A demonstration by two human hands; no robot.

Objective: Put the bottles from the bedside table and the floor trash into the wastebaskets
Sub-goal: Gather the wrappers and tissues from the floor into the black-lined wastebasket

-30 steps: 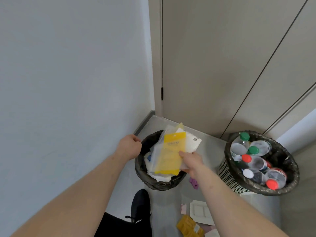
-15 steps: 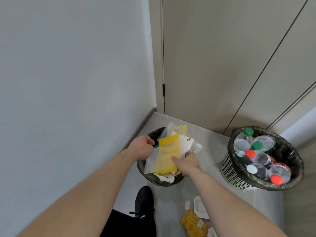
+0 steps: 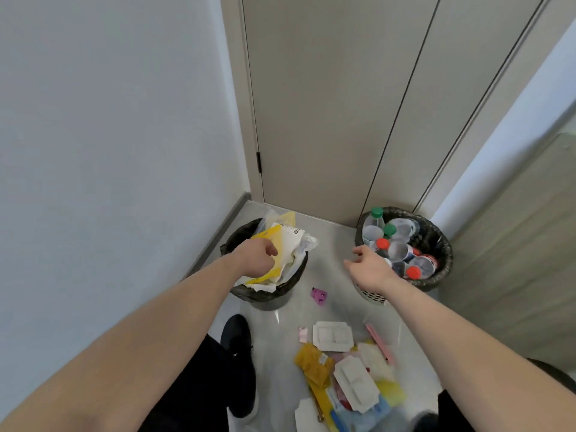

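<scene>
Soft, even daylight fills the view, brighter toward the right edge. Shadows are faint. Wide-angle distortion bends the pale grey door panels (image 3: 327, 104); bottom corners blur slightly.

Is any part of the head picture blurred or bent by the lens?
Head view: door lines lean outward, a wide-angle effect; the floor trash near the bottom edge is soft and smeared; light is even, with a faint reflection on the floor.

We note black-lined wastebaskets (image 3: 436, 244), yellow and white packets (image 3: 282, 244), red and green bottle caps (image 3: 382, 243), a purple scrap (image 3: 319, 295), grey floor (image 3: 327, 260).
</scene>
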